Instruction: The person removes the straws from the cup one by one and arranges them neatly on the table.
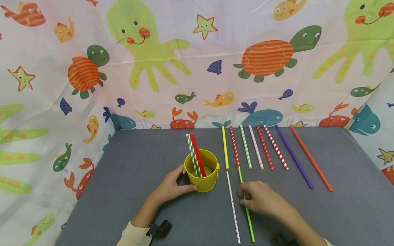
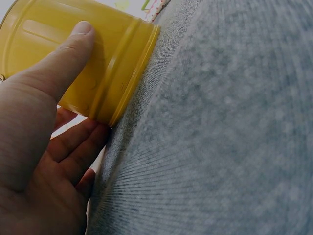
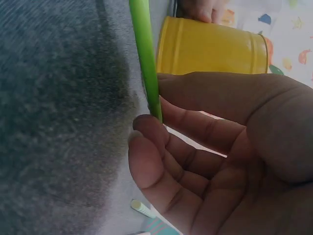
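Head view: bucket (image 1: 207, 183) held, green straw (image 1: 249, 222) pinched

Left hand (image 1: 170, 187) grips the bucket, upright on the table (image 1: 147, 153) with striped and red straws (image 1: 198, 155) leaning inside. Right hand (image 1: 261, 199) pinches the green straw, beside a spotted white straw (image 1: 233, 207).

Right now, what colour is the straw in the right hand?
The straw is bright green, clearest in the right wrist view.

Yellow bucket (image 1: 205, 184): upright on the tabletop, open at the top, gripped at its left side by the left hand (image 1: 172, 186). Red and green-and-white striped straws stand inside, leaning left. Plain green straw (image 1: 250, 225): right of the bucket, running near to far, pinched by the right hand (image 1: 260, 198); whether it is raised is unclear.
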{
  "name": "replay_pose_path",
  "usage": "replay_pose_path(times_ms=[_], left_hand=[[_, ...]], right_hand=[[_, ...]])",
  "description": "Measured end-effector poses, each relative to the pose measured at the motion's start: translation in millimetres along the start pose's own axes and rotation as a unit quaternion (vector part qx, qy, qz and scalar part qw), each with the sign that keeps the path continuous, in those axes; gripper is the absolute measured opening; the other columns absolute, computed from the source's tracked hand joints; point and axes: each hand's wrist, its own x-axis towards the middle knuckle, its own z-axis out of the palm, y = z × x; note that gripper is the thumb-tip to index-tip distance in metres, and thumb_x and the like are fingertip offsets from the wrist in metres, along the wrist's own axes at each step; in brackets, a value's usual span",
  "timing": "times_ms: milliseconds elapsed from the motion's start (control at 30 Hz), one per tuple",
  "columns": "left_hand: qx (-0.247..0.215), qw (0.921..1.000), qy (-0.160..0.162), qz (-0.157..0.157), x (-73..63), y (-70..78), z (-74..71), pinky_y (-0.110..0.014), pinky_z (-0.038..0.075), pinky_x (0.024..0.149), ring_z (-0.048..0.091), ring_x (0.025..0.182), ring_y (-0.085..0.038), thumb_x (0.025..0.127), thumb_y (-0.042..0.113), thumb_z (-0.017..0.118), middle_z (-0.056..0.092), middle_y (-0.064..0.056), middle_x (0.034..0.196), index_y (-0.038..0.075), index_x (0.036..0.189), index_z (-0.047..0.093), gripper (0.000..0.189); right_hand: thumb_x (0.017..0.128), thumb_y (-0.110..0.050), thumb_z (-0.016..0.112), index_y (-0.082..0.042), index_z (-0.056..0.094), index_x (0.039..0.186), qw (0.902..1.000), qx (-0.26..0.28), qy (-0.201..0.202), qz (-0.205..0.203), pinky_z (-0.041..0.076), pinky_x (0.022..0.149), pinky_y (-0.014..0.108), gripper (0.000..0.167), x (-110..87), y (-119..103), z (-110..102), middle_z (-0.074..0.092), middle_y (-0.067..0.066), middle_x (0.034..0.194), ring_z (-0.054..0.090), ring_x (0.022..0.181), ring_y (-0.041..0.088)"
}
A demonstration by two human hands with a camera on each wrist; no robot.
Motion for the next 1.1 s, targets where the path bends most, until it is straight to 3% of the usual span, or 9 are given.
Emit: replay_pose_path(times_ms=[133,267,433,600,700,933,1100], left_hand=[[0.004,1.0,-0.002,-0.004,-0.3,5.9,-1.1,-0.049,0.031,0.115,0.041,0.139,-0.024,0.08,0.019,0.088,0.048,-0.007,0.15,0.008,0.152,0.042,0.086],[0.005,1.0,-0.001,-0.003,3.7,-19.1,3.7,-0.048,0.03,0.115,0.04,0.14,-0.019,0.078,0.028,0.089,0.047,0.001,0.15,0.018,0.153,0.041,0.089],[0.006,1.0,-0.004,0.004,3.7,-21.6,3.1,-0.047,0.031,0.115,0.04,0.139,-0.016,0.079,0.037,0.088,0.048,0.005,0.149,0.023,0.152,0.042,0.088],[0.008,0.9999,0.002,0.006,3.1,-20.4,4.2,-0.047,0.032,0.114,0.042,0.138,-0.018,0.078,0.03,0.089,0.049,0.003,0.148,0.021,0.151,0.043,0.087],[0.007,0.9999,0.008,0.006,2.4,-15.0,4.5,-0.049,0.032,0.114,0.043,0.137,-0.021,0.077,0.022,0.09,0.051,-0.002,0.147,0.015,0.15,0.044,0.087],[-0.005,0.9999,0.0,0.009,-3.1,21.0,-3.4,-0.052,0.033,0.112,0.045,0.136,-0.027,0.08,0.016,0.088,0.053,-0.009,0.144,0.005,0.146,0.047,0.079],[-0.009,0.9999,0.002,0.008,-4.4,21.8,-3.7,-0.052,0.033,0.113,0.044,0.136,-0.027,0.08,0.016,0.088,0.052,-0.008,0.145,0.006,0.147,0.047,0.079]], right_hand=[[0.077,-0.01,0.084,-0.015,0.065,0.082,1.0,-0.006,-0.005,0.002,0.037,0.052,0.025,0.021,-0.2,2.1,2.3,0.043,-0.015,0.062,0.04,0.056,0.001],[0.077,-0.01,0.084,-0.016,0.064,0.081,1.0,-0.006,-0.007,0.002,0.037,0.052,0.025,0.021,-0.6,4.1,3.5,0.044,-0.015,0.062,0.04,0.056,0.001],[0.077,-0.009,0.084,-0.016,0.064,0.082,1.0,-0.002,-0.007,-0.002,0.036,0.051,0.025,0.021,-0.8,6.0,4.4,0.045,-0.015,0.062,0.041,0.056,0.001],[0.078,-0.009,0.083,-0.017,0.064,0.082,0.9999,-0.001,-0.011,0.001,0.037,0.051,0.025,0.021,-0.8,6.3,4.1,0.045,-0.015,0.061,0.041,0.055,0.0],[0.079,-0.01,0.083,-0.016,0.065,0.083,0.9999,-0.002,-0.012,0.004,0.037,0.051,0.025,0.019,-0.9,5.9,2.4,0.045,-0.015,0.061,0.041,0.055,0.0],[0.086,-0.013,0.077,-0.017,0.067,0.086,0.9999,-0.011,-0.003,-0.004,0.037,0.052,0.025,0.011,6.2,1.3,-10.7,0.045,-0.014,0.064,0.041,0.058,0.001],[0.09,-0.011,0.073,-0.016,0.07,0.09,0.9992,-0.021,0.026,-0.02,0.045,0.057,0.027,0.006,23.8,-14.1,-33.3,0.054,-0.013,0.075,0.049,0.067,0.005]])
